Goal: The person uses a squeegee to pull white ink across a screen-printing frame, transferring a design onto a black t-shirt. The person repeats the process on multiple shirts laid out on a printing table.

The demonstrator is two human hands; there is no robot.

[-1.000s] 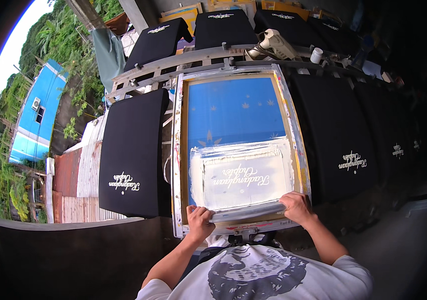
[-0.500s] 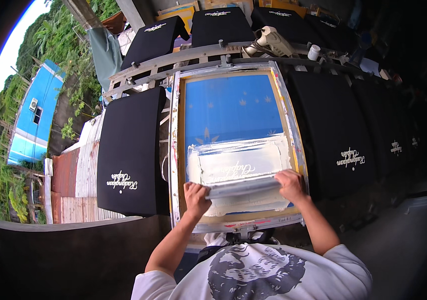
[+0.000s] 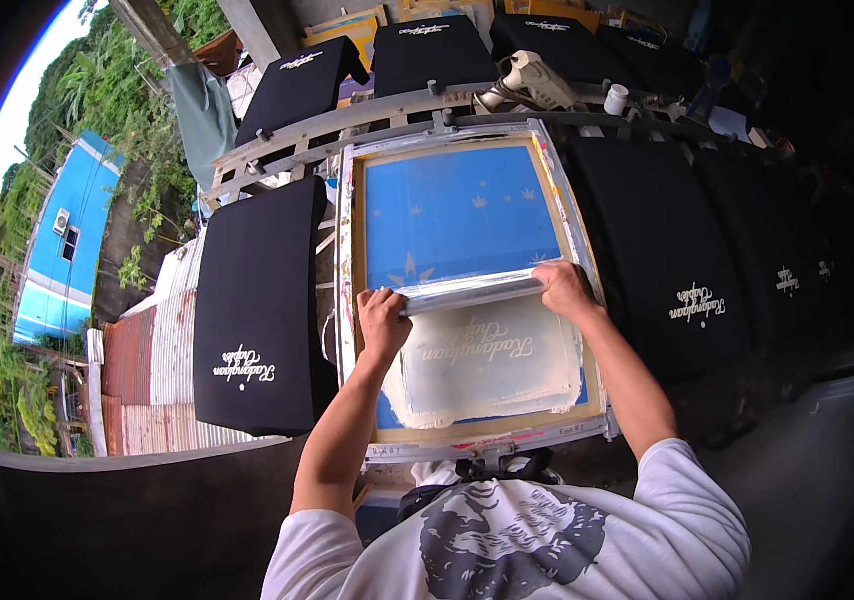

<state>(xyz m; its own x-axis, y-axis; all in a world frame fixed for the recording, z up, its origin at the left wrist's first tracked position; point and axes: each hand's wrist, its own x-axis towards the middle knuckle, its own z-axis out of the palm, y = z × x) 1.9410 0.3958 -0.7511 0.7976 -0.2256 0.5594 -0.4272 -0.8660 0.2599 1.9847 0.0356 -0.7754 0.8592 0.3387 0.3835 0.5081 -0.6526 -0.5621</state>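
Observation:
My left hand (image 3: 383, 317) and my right hand (image 3: 563, 287) grip the two ends of a squeegee (image 3: 472, 293), fingers wrapped over its bar. It lies crosswise on a framed printing screen (image 3: 462, 205) with blue mesh and small leaf shapes. White ink (image 3: 487, 395) coats the mesh on my side of the squeegee, with script lettering showing through. A thicker band of white ink runs along the squeegee's far edge. The screen's frame (image 3: 347, 230) is metal, smeared with paint and lined with yellowish tape. What lies beneath the screen is hidden.
Black fabric on boards, printed with white script, lies to the left (image 3: 257, 310) and right (image 3: 657, 250), with several more across the rail (image 3: 387, 125). On that rail rest a beige heat gun (image 3: 532, 82) and a white cup (image 3: 616, 98). A low wall edge (image 3: 127, 457) runs at left.
Both hands have pushed the squeegee away from me, from the near part of the inked area to its far edge. The lettering behind it now shows through a thinner ink layer.

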